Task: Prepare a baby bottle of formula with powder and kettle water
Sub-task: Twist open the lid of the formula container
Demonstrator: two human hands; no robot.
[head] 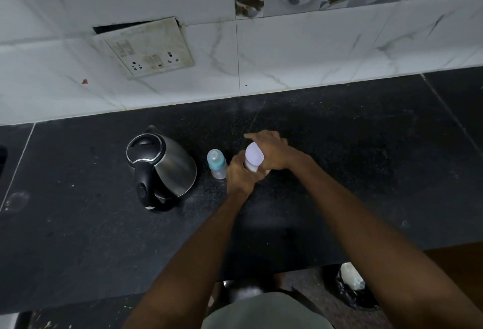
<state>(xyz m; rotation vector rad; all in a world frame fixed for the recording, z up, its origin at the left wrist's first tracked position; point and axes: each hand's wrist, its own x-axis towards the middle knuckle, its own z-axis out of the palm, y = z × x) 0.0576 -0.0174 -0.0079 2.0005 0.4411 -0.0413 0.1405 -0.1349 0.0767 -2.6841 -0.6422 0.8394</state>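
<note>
Seen from above, a person's two bare hands meet on a white powder container with a pale lilac lid, standing upright on a black speckled stone counter. The left hand wraps its fingers around the container's body from the near side, while the right hand curls over and beside the lid from the right; it seems the lid is about to be opened, and it is still in place. The container's long axis is vertical, directly between the hands. Just to its left, close to the left hand but not touching it, a small baby bottle stands upright with a teal collar and clear teat on. Further left sits a steel kettle with a black lid and handle, handle toward the person. The bottle lies nearer the left hand. Behind the counter rises a wall of white marble-patterned tile with a grimy socket plate hanging loose and tilted. Below the counter edge, dim floor and a dark bag show.
</note>
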